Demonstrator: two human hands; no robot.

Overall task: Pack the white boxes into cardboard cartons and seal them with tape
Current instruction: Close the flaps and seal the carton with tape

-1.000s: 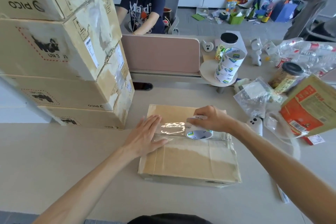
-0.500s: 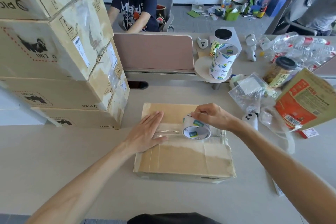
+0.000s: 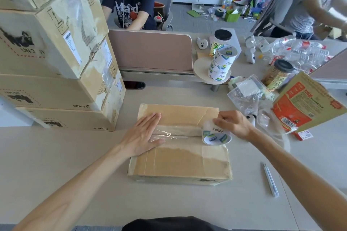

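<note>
A closed cardboard carton (image 3: 180, 161) lies on the table in front of me. A strip of clear tape (image 3: 176, 133) runs along its centre seam. My left hand (image 3: 143, 135) lies flat on the left end of the strip, fingers straight. My right hand (image 3: 231, 123) grips a roll of clear tape (image 3: 216, 134) at the right end of the seam, with the tape stretched from the roll to my left hand. No white boxes are in sight.
Large stacked cartons (image 3: 56, 47) stand at the left. Spare tape rolls (image 3: 221, 63) sit on a round stand behind. Plastic bags (image 3: 247, 95), jars, bottles and an orange packet (image 3: 304, 103) crowd the right. A white cutter (image 3: 270, 180) lies at right. One person sits opposite, another stands at the far right.
My right hand has drawn the roll to the right along the seam, laying out more tape. My left hand stays pressed on the left end.
</note>
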